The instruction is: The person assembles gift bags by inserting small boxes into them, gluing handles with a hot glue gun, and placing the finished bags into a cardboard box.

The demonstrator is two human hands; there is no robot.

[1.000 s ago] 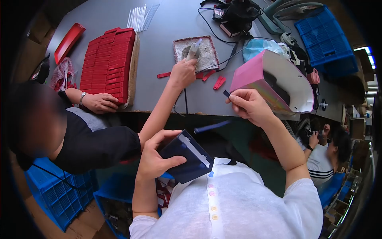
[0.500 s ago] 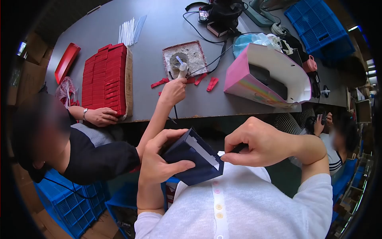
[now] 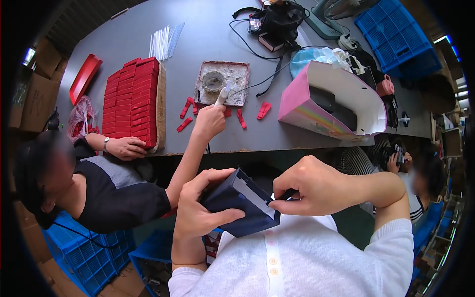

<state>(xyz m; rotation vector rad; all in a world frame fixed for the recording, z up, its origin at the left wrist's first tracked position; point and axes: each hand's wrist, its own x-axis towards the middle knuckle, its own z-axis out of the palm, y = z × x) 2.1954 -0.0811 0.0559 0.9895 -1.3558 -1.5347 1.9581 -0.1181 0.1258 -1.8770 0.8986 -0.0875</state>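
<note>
My left hand (image 3: 200, 205) is wrapped round a dark blue box (image 3: 237, 210), thumb on its near face. The box is tilted, and a white inner edge shows along one side. At the box's right corner, my right hand (image 3: 314, 188) pinches a dark blue strip (image 3: 289, 195), most of which is hidden by the fingers. The strip's end touches or lies very close to the box.
A co-worker at the left holds a white tool (image 3: 222, 95) by a messy square tray (image 3: 199, 91). Red pieces (image 3: 241, 119) lie nearby. Stacked red boxes (image 3: 129, 99), white sticks (image 3: 160, 43), a pink bag (image 3: 302, 94) and a blue crate (image 3: 396, 37) are on the table.
My right hand has come down from beside the pink bag to the box's corner with the strip. The co-worker's tool has moved off the tray's round pot, and the red pieces have shifted.
</note>
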